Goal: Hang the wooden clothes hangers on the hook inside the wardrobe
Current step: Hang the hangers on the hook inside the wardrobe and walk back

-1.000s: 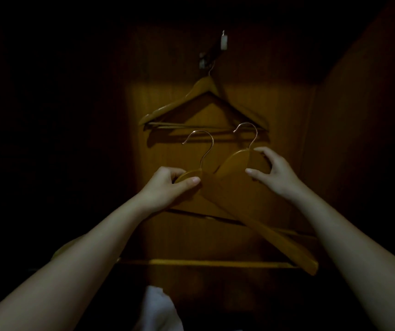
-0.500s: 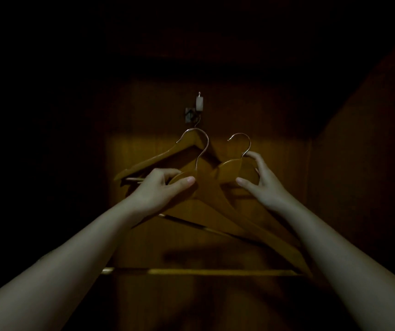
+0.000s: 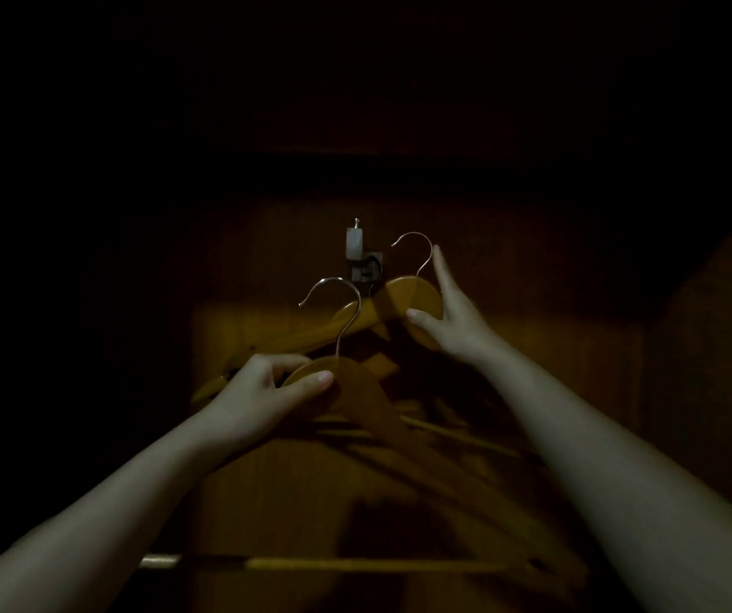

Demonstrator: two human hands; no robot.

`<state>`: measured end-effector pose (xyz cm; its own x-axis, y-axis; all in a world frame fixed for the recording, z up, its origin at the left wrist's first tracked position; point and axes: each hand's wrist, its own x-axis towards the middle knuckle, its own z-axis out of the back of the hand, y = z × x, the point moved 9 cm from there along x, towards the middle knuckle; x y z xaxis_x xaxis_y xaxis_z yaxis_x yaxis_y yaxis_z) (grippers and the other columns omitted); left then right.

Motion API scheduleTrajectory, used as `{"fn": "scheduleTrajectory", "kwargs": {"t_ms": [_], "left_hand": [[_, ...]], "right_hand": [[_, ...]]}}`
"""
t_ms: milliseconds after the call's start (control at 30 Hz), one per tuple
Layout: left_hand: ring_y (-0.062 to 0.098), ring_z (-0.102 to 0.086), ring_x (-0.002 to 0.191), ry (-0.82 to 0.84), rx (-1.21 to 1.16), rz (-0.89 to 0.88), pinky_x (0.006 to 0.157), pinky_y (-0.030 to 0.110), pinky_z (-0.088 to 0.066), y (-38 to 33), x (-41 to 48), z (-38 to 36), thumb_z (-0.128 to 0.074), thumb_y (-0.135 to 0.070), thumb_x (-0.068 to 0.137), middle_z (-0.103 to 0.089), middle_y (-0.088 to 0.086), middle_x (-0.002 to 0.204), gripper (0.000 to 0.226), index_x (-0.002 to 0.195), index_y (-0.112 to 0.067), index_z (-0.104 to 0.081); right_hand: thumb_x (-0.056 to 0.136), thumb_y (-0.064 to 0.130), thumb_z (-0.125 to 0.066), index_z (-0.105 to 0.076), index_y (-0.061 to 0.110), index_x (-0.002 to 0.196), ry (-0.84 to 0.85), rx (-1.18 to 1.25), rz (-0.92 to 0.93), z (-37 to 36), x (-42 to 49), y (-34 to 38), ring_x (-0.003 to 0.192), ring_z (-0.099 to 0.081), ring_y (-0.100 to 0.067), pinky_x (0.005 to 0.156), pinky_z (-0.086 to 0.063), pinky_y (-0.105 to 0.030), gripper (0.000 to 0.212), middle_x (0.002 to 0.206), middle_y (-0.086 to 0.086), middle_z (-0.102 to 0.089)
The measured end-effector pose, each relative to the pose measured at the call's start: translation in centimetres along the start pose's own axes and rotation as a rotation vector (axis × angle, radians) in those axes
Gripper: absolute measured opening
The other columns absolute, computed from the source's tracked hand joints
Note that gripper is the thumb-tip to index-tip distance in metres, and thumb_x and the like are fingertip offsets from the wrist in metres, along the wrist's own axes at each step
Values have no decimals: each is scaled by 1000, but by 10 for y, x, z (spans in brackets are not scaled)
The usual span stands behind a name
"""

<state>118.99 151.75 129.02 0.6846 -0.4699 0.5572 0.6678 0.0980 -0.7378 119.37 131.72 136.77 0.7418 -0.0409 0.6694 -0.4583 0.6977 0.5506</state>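
Inside a dark wardrobe, a small metal hook [image 3: 360,258] with a white tip is fixed to the back panel. One wooden hanger [image 3: 293,336] hangs from it. My left hand [image 3: 267,391] grips the neck of a second wooden hanger [image 3: 368,400], its wire hook below and left of the wall hook. My right hand [image 3: 448,316] pinches the top of a third wooden hanger [image 3: 413,298], whose wire hook sits just right of the wall hook at about its height.
The wardrobe's right side wall [image 3: 709,369] is close to my right arm. The back panel [image 3: 532,347] is dimly lit; everything above and to the left is black. The crossbar [image 3: 355,564] of a held hanger runs low across the view.
My right hand has raised its hanger up beside the wall hook. My left hand has stayed lower with its hanger. The view has tilted upward.
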Motion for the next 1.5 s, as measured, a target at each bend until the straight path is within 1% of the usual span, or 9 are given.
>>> {"fn": "scheduleTrajectory", "kwargs": {"t_ms": [233,467,567,667,800,933,1100,1333,1500], "left_hand": [[19,-71,86,-28,95,30,72,25,-58,11,5,4,-57,-32,83,-72,12,95,30,100,-10,-68],[12,-71,78,-84,112,13,61,16,-53,5,7,14,-57,-37,75,-73,2,85,31,91,-14,-69],[15,-71,77,-87,123,19,62,19,-55,6,9,16,-57,-35,78,-72,8,86,33,94,-8,-69],[7,-68,63,-81,109,26,51,14,-50,6,9,14,-56,-23,86,-70,4,76,24,95,-3,-67],[7,-69,68,-83,106,17,56,14,-51,6,8,13,-56,-20,87,-71,4,78,20,91,-4,-68],[0,-64,52,-74,117,19,45,9,-45,4,6,8,-54,-16,89,-69,-4,65,18,92,-3,-67],[17,-71,83,-73,150,23,69,22,-57,6,3,10,-58,-30,82,-72,11,92,28,97,-9,-69],[11,-69,75,-58,172,17,62,17,-53,4,3,14,-57,-37,77,-71,4,82,29,90,-14,-69],[14,-70,77,-64,167,18,63,18,-54,8,1,16,-57,-35,80,-70,9,86,30,93,-11,-68]], "right_hand": [[91,9,-53,-1,22,149,91,-32,-39,-32,38,2,143,-18,-30,114,-22,-41,79,156,-11,-17],[88,12,-59,-23,18,146,133,-45,-94,-53,55,-1,135,-34,-31,103,-34,-39,69,148,-12,-33],[86,18,-62,-28,19,144,141,-134,-123,-55,58,-7,134,-35,-32,109,-32,-45,67,146,-13,-36],[87,23,-61,-24,24,144,128,-214,-144,-54,54,-14,134,-34,-33,108,-30,-47,68,144,-14,-35],[89,34,-56,-9,27,148,116,-357,-143,-54,47,-20,136,-30,-37,109,-26,-51,76,147,-14,-30],[89,37,-55,-4,29,148,98,-407,-131,-56,45,-19,134,-32,-39,108,-28,-52,79,148,-15,-30],[90,31,-55,-4,27,149,61,-327,-101,-58,40,-14,138,-26,-37,110,-25,-49,78,152,-14,-24],[92,29,-53,-7,24,149,-2,-281,-38,-54,35,-9,139,-24,-36,111,-25,-44,73,154,-16,-20],[92,28,-53,-9,24,149,-11,-252,12,-55,32,-5,138,-27,-37,110,-28,-46,72,153,-16,-21]]}}
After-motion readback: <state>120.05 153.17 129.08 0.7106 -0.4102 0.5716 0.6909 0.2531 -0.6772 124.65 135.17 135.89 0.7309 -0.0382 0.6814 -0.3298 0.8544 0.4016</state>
